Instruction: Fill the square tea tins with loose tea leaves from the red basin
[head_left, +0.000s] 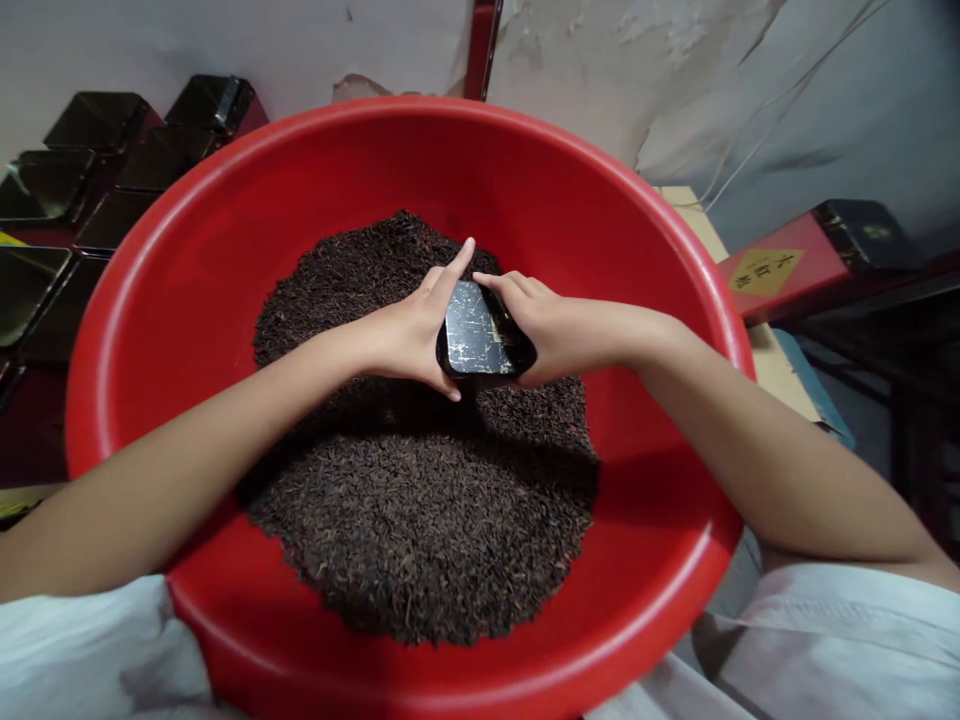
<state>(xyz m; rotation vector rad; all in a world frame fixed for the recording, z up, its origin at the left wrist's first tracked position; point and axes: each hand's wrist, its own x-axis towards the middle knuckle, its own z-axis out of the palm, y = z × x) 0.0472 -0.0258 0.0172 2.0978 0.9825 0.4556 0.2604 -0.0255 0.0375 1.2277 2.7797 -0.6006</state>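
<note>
Both of my hands hold a tea tin (480, 335) over the middle of a large red basin (187, 235). The tin's black, scratched end with rounded corners faces up at me, and its lower part is hidden. My left hand (416, 335) is closed round the left side, one digit stretched past the far edge and another along the near edge. On the right side my right hand (540, 325) grips it, fingers curved over the far corner. Loose dark tea leaves (427, 530) lie heaped in the basin under and around the tin.
Several red tins with black tops (97, 122) stand close together left of the basin. A red tin with a yellow label (802, 262) lies at the right, near a pale board (780, 375). Behind the basin rises a peeling wall (592, 80) with loose cables.
</note>
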